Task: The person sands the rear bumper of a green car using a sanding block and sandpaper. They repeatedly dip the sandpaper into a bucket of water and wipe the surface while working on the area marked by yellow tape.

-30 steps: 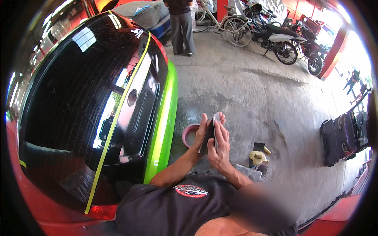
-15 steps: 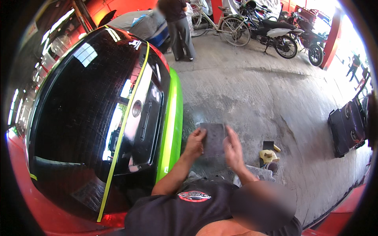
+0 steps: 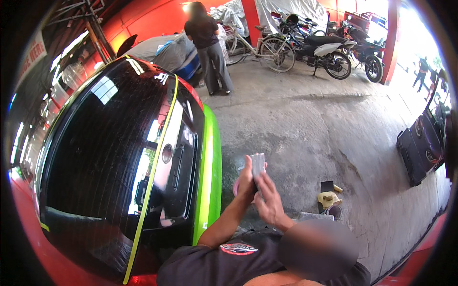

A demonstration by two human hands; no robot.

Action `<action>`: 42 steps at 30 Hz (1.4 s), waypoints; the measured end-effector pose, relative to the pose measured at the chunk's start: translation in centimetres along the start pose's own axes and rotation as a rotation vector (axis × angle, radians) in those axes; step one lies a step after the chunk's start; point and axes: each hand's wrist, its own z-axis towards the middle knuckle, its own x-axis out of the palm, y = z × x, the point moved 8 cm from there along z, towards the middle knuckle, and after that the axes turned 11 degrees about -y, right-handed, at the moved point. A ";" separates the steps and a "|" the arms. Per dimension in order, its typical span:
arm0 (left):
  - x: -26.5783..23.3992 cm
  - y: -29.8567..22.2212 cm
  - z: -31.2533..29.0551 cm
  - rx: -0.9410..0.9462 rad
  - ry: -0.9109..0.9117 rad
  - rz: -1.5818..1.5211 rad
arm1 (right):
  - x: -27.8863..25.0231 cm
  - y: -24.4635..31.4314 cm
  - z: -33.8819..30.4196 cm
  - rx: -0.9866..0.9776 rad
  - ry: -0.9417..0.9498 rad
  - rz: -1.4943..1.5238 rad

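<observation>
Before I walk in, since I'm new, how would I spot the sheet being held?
Start at the bright green car bumper left of centre. To its right, a thin, light grey rectangular sheet sits between the person's bare left hand and right hand. Unlike the flat black square on the grey concrete floor, it is paler and held aloft.

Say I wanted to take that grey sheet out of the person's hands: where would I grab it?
Probably the far end of the grey sheet, pinched across its thinness, coming from the side opposite the person's body. That end pokes out beyond the fingers of the right hand, which cover the nearer part, while the left hand lies along its left side.
</observation>
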 end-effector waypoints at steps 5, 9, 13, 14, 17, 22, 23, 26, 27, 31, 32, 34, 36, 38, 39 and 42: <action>4.6 1.0 -4.1 0.050 0.155 -0.018 | -2.3 -1.2 0.6 0.058 -0.223 0.008; 4.6 1.2 -3.8 0.058 0.143 0.158 | -3.4 -2.7 2.7 0.149 -0.362 0.066; 4.5 2.0 -4.3 0.065 0.197 0.235 | -3.8 -5.1 3.5 0.314 -0.511 0.143; 3.8 2.7 -3.9 0.074 0.182 0.305 | -4.1 -4.6 3.9 0.298 -0.496 0.051; 4.2 4.1 -4.9 0.195 0.212 0.534 | -5.7 -6.7 4.5 0.224 -0.430 -0.093; 6.5 2.7 -8.9 0.466 0.149 0.602 | -5.8 -10.3 4.5 0.355 -0.205 0.297; 6.6 2.9 -9.3 0.450 0.124 0.580 | -5.4 -9.1 4.3 0.341 -0.091 0.410; 8.5 3.3 -10.3 0.412 0.170 0.610 | -4.5 -8.4 1.8 0.747 0.134 0.960; 9.0 3.6 -10.3 0.383 0.208 0.632 | -5.0 -8.8 1.3 0.752 0.098 1.070; 9.7 4.0 -10.4 0.272 0.273 0.732 | -6.1 -7.6 -0.3 0.679 0.119 1.511; 9.2 4.1 -10.2 0.193 0.239 0.687 | -6.5 -6.7 -0.8 0.638 0.161 1.628; 7.8 4.7 -9.7 -0.130 0.067 0.363 | -6.6 -9.8 -1.9 0.756 -0.031 1.429; 7.0 3.1 -8.8 -0.058 0.189 0.359 | -7.0 -12.6 -3.2 0.861 -0.229 1.126; 4.7 1.6 -6.7 0.236 0.207 0.556 | -6.9 -12.4 -2.9 0.763 -0.259 0.824; 5.8 0.7 -7.4 0.370 0.206 0.774 | -7.2 -11.6 -2.3 0.708 -0.257 0.666; 8.5 1.9 -7.1 0.409 0.199 1.122 | -6.0 -10.6 -1.3 0.533 -0.321 0.409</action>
